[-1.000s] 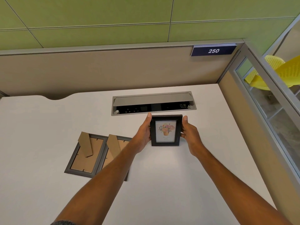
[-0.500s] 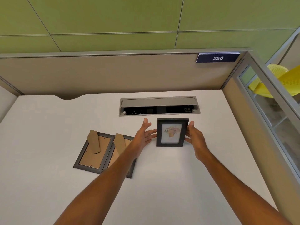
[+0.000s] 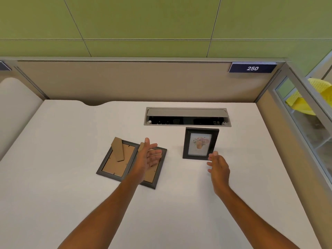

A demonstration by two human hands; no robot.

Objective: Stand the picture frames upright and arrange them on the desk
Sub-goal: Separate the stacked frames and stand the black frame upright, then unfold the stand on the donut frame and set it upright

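A black picture frame with a flower print (image 3: pixel 200 143) stands upright on the white desk (image 3: pixel 71 159), just in front of the cable trough. My right hand (image 3: pixel 218 167) is open beside its lower right corner, apart from it. Two more black frames lie face down side by side, their brown cardboard backs and stands up: the left one (image 3: pixel 116 159) fully visible, the right one (image 3: pixel 154 175) partly hidden under my left hand (image 3: pixel 149 156), which hovers open above it with fingers spread.
A recessed grey cable trough (image 3: pixel 186 116) with its lid up sits at the back of the desk. Beige partition walls (image 3: pixel 125 81) close the back and right side, with a "250" sign (image 3: pixel 252 68). Yellow chairs (image 3: pixel 319 94) show behind the glass.
Both hands let go of the flower frame, which stays standing. My left hand moved left over the face-down frames; my right hand drew back toward me.
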